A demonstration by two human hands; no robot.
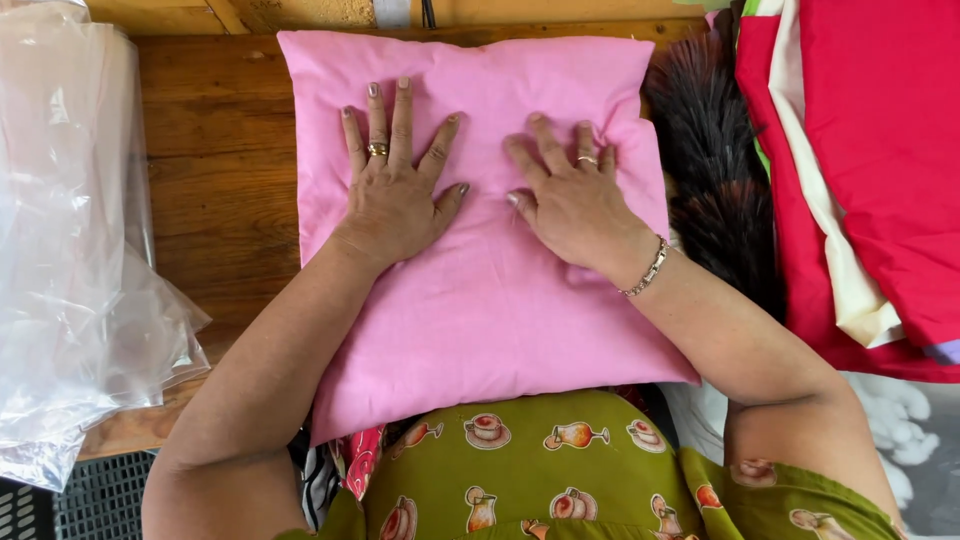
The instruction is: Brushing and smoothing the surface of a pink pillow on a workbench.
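A pink pillow (480, 300) lies flat on a wooden table (215, 190) in front of me. My left hand (395, 180) rests palm down on the pillow's upper left part, fingers spread, with a ring on one finger. My right hand (565, 195) presses palm down on the upper right part, fingers apart, with a ring and a metal bracelet at the wrist. Neither hand grips anything.
A pile of clear plastic bags (70, 240) lies at the left of the table. A dark feathery duster (715, 170) lies to the right of the pillow. Folded red and cream fabrics (870, 170) are stacked at the far right.
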